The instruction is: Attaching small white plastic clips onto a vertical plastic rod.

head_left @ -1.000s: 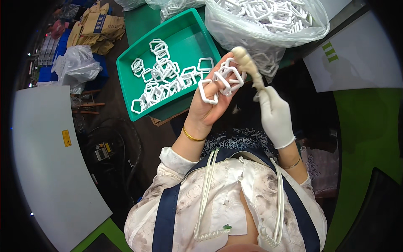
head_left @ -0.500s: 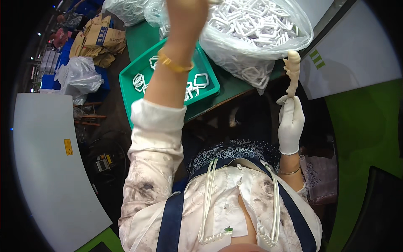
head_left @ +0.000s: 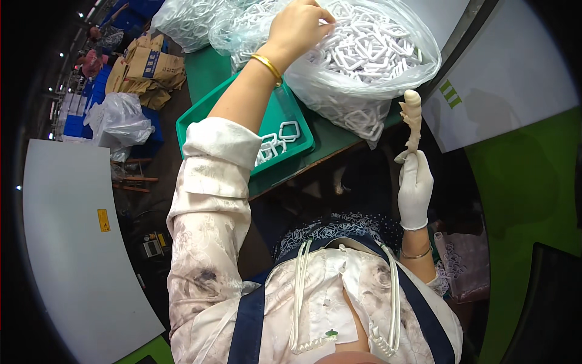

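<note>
My bare left hand (head_left: 298, 29) reaches over an open clear plastic bag (head_left: 339, 91) heaped with white plastic links (head_left: 376, 45). Its fingers are curled together, and whatever lies between them is hidden. A yellow bangle (head_left: 268, 65) circles that wrist. Out to the right, my white-gloved right hand (head_left: 416, 191) is closed around the lower end of a beige, knobbly stick (head_left: 412, 118) with ragged edges, held upright. Under my left forearm, a green tray (head_left: 285, 161) holds several white links (head_left: 289, 131); the forearm hides part of it.
Tray and bag rest on a green table (head_left: 336, 142). Another clear bag (head_left: 185, 27) of white pieces is at the far left. Brown sacks (head_left: 148, 67) lie beyond the table's left side. Pale panels (head_left: 76, 236) stand left and right (head_left: 497, 79). People appear in the far left background.
My left hand has come back from the top edge into view over the bag. The right hand has shifted slightly downward with the stick still held. The whole view has moved a little.
</note>
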Motion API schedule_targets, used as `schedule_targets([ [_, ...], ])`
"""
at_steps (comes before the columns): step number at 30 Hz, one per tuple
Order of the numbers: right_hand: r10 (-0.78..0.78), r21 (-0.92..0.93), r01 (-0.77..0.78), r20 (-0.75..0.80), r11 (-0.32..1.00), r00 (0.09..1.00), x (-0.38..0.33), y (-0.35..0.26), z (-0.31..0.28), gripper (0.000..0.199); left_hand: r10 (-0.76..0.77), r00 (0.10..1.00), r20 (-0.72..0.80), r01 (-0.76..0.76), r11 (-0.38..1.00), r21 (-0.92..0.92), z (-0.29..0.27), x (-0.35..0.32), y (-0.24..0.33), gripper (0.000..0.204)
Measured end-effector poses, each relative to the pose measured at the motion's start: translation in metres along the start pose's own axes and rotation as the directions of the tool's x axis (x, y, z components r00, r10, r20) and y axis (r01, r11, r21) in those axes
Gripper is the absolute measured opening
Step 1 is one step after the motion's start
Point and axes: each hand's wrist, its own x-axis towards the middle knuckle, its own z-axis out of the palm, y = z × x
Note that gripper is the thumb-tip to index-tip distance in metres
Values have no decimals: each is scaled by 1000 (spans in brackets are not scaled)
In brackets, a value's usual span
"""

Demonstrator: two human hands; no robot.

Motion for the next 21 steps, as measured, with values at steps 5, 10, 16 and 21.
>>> schedule_targets([
  [5,0,-4,0,10,1000,1000,-2,-7,3,30,-41,980,193,17,992,124,19,21,-20,28],
  [10,-27,-2,27,7,1000,1000,-2,-7,3,29,-60,969,238,38,995,97,21,30,-29,25],
  [16,-42,2,42,37,999,998,11,-15,9,27,-20,1000,12,20,1000,3,6,23,-27,26],
  [21,-121,32,120,38,992,992,52,-42,24,25,-190,976,104,212,746,-631,-8,5,-9,24],
])
